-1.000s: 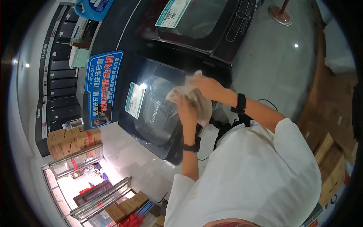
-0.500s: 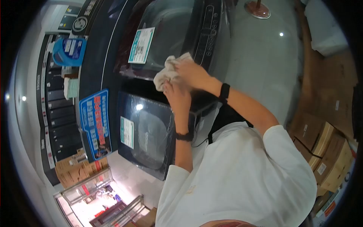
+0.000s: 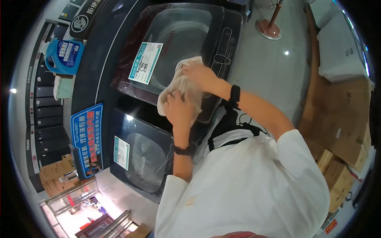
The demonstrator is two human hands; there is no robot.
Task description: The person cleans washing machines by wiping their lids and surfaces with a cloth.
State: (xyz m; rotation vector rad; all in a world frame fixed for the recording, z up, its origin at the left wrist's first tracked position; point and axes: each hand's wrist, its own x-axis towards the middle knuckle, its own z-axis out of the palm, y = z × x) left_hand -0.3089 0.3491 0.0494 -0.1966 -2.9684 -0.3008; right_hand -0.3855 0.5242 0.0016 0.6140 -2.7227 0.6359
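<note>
A beige cloth [image 3: 178, 88] lies spread over the near edge of a dark top-loading washing machine [image 3: 222, 23]. My right hand [image 3: 200, 77] grips its upper end, fingers bent into the fabric beside the machine's control panel [image 3: 223, 55]. My left hand [image 3: 180, 111] grasps the lower part, with curled fingers pressing on it. A price label [image 3: 145, 63] is on the glass lid, left of the cloth. A second dark washing machine [image 3: 145, 158], with its own label [image 3: 121, 152], stands just below my left hand.
A blue detergent jug [image 3: 65, 56] and a blue promotional sign [image 3: 88, 139] stand along the left. Cardboard boxes [image 3: 337, 119] are stacked on the right. A stand with a round base [image 3: 268, 29] is on the tiled floor at the top right.
The cloth was bunched up and is now more stretched out between my hands. My view has shifted, showing more of the upper washing machine. Both hands still hold the cloth.
</note>
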